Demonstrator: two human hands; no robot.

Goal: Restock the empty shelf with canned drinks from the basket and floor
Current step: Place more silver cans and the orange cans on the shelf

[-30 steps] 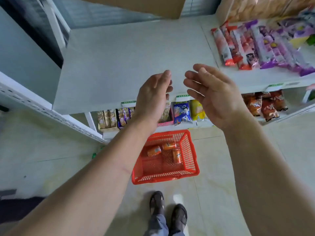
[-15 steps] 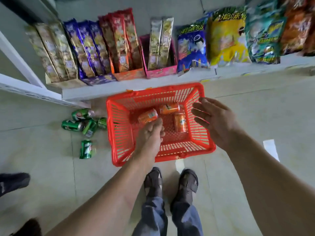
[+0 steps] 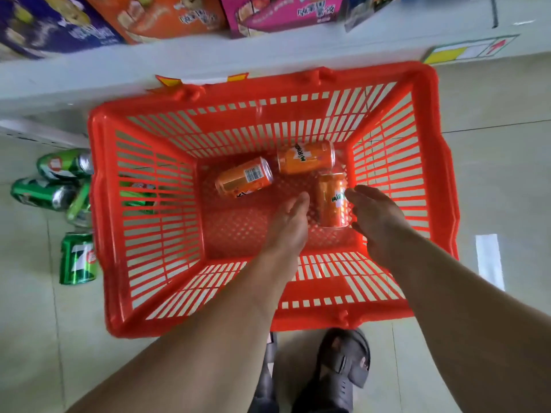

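A red plastic basket point(image 3: 134, 222) stands on the floor with three orange cans lying in it. One orange can point(image 3: 244, 177) lies at the left, a second point(image 3: 305, 157) at the back, a third point(image 3: 330, 201) at the right. Both my hands are inside the basket. My left hand point(image 3: 290, 222) is open just left of the third can, fingertips near it. My right hand point(image 3: 374, 216) is open on that can's right side, fingers close to it. Neither hand grips anything. Several green cans point(image 3: 78, 257) lie on the floor left of the basket.
A low white shelf edge point(image 3: 268, 52) runs just behind the basket, with snack boxes point(image 3: 167, 16) on it. My sandalled feet point(image 3: 346, 368) stand right in front of the basket. Pale floor tiles point(image 3: 492, 174) stretch to the right.
The view has dropped from the empty shelf down close to the basket. Both hands have gone down into it, on either side of the right orange can.
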